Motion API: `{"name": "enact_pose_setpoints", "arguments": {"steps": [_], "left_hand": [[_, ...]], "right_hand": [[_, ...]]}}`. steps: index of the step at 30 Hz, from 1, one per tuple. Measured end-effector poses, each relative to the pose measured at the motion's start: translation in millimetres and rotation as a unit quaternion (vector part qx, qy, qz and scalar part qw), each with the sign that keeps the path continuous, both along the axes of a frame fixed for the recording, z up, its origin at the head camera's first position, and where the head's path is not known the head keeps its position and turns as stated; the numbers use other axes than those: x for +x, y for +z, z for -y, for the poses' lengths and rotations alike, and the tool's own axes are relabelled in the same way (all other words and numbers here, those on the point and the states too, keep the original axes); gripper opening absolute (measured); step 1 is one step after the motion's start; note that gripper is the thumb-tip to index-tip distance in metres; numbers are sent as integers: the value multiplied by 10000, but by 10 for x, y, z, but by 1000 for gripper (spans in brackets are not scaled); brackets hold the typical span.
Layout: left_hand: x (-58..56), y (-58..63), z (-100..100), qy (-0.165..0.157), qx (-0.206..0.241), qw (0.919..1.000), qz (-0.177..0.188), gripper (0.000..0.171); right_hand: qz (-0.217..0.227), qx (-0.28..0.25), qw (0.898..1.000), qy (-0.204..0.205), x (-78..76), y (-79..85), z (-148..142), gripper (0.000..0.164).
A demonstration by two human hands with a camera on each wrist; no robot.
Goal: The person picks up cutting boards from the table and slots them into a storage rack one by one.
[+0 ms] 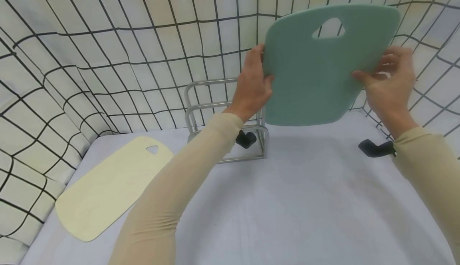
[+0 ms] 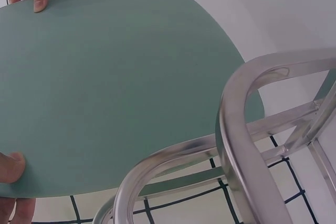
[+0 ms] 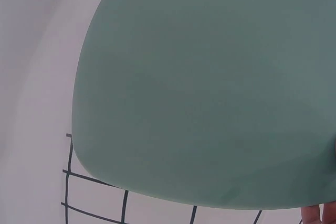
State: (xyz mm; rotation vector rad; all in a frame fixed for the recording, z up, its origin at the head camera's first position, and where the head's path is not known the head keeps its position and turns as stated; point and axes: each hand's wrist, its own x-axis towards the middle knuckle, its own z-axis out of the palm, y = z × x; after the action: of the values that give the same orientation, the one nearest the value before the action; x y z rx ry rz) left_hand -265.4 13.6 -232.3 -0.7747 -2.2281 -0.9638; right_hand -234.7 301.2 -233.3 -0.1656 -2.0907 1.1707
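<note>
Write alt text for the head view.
A left hand and right hand hold a green board aloft by its opposite sides, near a metal rack. A cream board lies flat on the pale surface, left of the rack.

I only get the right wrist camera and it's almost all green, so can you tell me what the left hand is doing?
Observer: The left hand is holding the edge of the green board that is on the left in the head view.
Operator: Cool! Is there another board anywhere?
Observer: Yes, a cream board lies flat on the white surface.
Operator: And is there anything made of metal?
Observer: Yes, in the left wrist view, bars of a metal rack cross in front of part of the green board.
</note>
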Motion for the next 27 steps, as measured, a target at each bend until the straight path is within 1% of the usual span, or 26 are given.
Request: {"name": "enact_pose_setpoints", "arguments": {"steps": [6, 12, 23, 27], "left_hand": [[-6, 5, 17, 17, 33, 10000, -15, 60], [-3, 5, 43, 100, -31, 9999, -65, 60], [4, 13, 81, 57, 126, 9999, -59, 57], [7, 5, 92, 73, 116, 9999, -32, 56]], "right_hand": [[-46, 74, 10000, 9, -28, -8, 5, 55], [-103, 117, 9999, 71, -66, -28, 21, 55], [-85, 113, 9998, 146, -77, -16, 60, 55], [-93, 136, 9997, 155, -83, -26, 63, 54]]}}
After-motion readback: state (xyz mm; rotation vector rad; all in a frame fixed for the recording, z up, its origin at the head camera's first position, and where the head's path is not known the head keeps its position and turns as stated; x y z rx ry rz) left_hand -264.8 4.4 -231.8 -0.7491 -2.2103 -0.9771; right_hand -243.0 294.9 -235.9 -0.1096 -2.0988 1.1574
